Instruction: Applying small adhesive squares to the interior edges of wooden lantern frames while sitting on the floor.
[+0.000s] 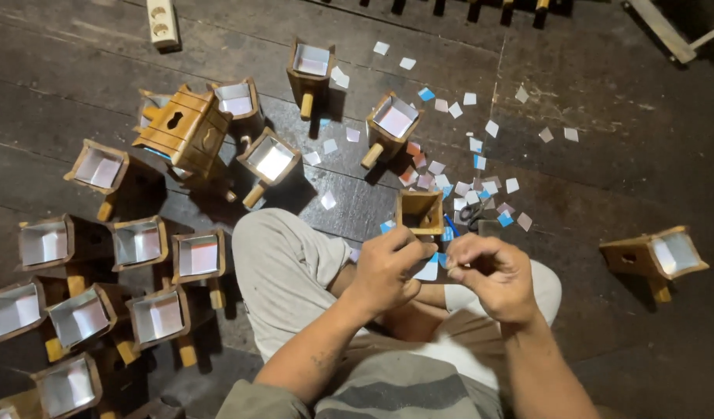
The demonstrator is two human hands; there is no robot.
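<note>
A dark plank floor (590, 93) carries everything. On its left side stands a crowd of small wooden boxes with peg handles and pale paper linings (140, 242), and among them a slatted wooden box (182, 128) lies tipped on top of others. One more lined box (656, 256) sits alone, well apart at the right. The person's bent knee in light trousers (283, 268) covers the floor in the middle. An unlined wooden box (420, 212) stands just beyond the hands. The left hand (386, 268) and right hand (493, 275) meet fingertip to fingertip, both pinched on a small white paper square (429, 269). Loose white, blue and pink paper squares (469, 167) lie scattered beyond, around a pair of scissors (470, 213).
</note>
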